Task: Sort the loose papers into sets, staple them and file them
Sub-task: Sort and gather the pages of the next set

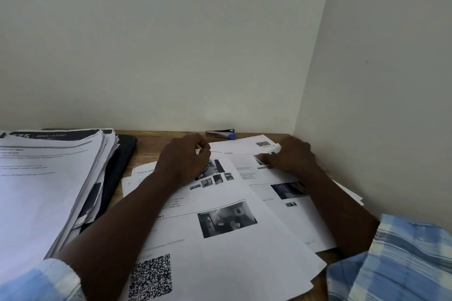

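Sorting looks underway: loose papers (pixel 220 239) lie fanned across the desk (pixel 151 144). The left hand (pixel 186 161) pinches one sheet's far edge and the right hand (pixel 291 156) pinches the neighbouring sheet. Next, probably squaring a set, then reaching for the stapler (pixel 220 134) by the wall.

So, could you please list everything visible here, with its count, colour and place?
stapler: one, silver with a blue end, back of desk by the wall
paper stack: one, white printed, left
folder: one, dark, under the stack
loose printed sheets: several, white, overlapping, centre and right
desk: one, brown wood
walls: two, white, behind and right
sleeves: two, blue checked, bottom corners
left hand: one, fingers curled, seems to pinch a sheet's top edge
right hand: one, on the right sheets, grip unclear
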The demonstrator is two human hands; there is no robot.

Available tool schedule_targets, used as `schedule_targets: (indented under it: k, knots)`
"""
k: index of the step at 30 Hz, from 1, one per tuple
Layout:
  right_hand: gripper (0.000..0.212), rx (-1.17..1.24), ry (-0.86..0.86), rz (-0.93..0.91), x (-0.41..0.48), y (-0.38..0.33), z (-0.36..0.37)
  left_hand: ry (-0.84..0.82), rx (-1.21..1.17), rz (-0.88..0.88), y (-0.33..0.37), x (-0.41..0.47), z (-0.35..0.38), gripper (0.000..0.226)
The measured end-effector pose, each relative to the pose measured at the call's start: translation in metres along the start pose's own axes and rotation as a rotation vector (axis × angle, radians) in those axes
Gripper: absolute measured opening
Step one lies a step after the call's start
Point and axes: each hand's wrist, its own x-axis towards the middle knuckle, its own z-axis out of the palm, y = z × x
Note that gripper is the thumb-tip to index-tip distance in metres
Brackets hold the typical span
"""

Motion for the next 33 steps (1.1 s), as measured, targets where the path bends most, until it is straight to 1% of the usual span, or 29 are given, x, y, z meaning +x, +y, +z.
schedule_targets:
  k: [2,5,6,8,12,18,20,22,24,26,27,28,29,31,33]
  knots:
    - [0.055,0.199,0.062,-0.007,0.003,0.003,0.001,-0.005,-0.004,0.009,0.002,-0.002,-0.001,0.012]
    - [0.038,0.545,0.134,0.034,0.004,0.005,-0.001,0.009,-0.019,0.034,0.005,-0.002,-0.003,0.03]
    - [0.031,0.626,0.138,0.031,0.004,0.004,-0.002,0.023,-0.022,0.04,0.006,-0.002,-0.003,0.033]
    - [0.022,0.716,0.115,-0.009,0.001,0.001,-0.002,0.054,-0.023,0.052,0.008,-0.002,-0.004,0.035]
    - [0.017,0.808,0.038,-0.068,0.001,-0.001,0.003,0.087,-0.05,0.07,0.012,-0.004,-0.005,0.034]
    - [0.008,0.845,-0.087,-0.148,-0.007,-0.012,-0.005,0.061,-0.081,0.119,0.016,-0.004,-0.005,0.04]
    - [0.002,0.859,-0.167,-0.157,-0.007,-0.014,-0.006,0.049,-0.069,0.13,0.015,-0.004,-0.004,0.041]
    - [0.009,0.847,-0.298,-0.163,-0.009,-0.016,-0.004,0.039,-0.047,0.121,0.015,-0.004,-0.004,0.043]
    - [0.018,0.777,-0.39,-0.179,-0.012,-0.017,-0.001,0.031,-0.022,0.109,0.015,-0.004,-0.005,0.045]
    - [0.015,0.728,-0.384,-0.201,-0.013,-0.019,0.002,0.013,-0.002,0.105,0.014,-0.004,-0.006,0.046]
    - [0.012,0.708,-0.327,-0.207,-0.013,-0.021,0.0,-0.003,0.009,0.101,0.014,-0.004,-0.006,0.047]
    - [0.01,0.648,-0.207,-0.212,-0.01,-0.021,-0.003,-0.022,0.022,0.092,0.013,-0.004,-0.006,0.048]
    - [0.012,0.546,-0.04,-0.205,-0.007,-0.02,-0.009,-0.041,0.041,0.078,0.013,-0.003,-0.006,0.047]
    - [0.016,0.328,0.342,-0.114,-0.005,-0.016,-0.025,-0.074,0.114,0.052,0.01,-0.002,-0.004,0.043]
    - [0.02,0.309,0.62,-0.022,-0.003,-0.013,-0.045,-0.101,0.212,0.029,0.004,0.0,-0.002,0.041]
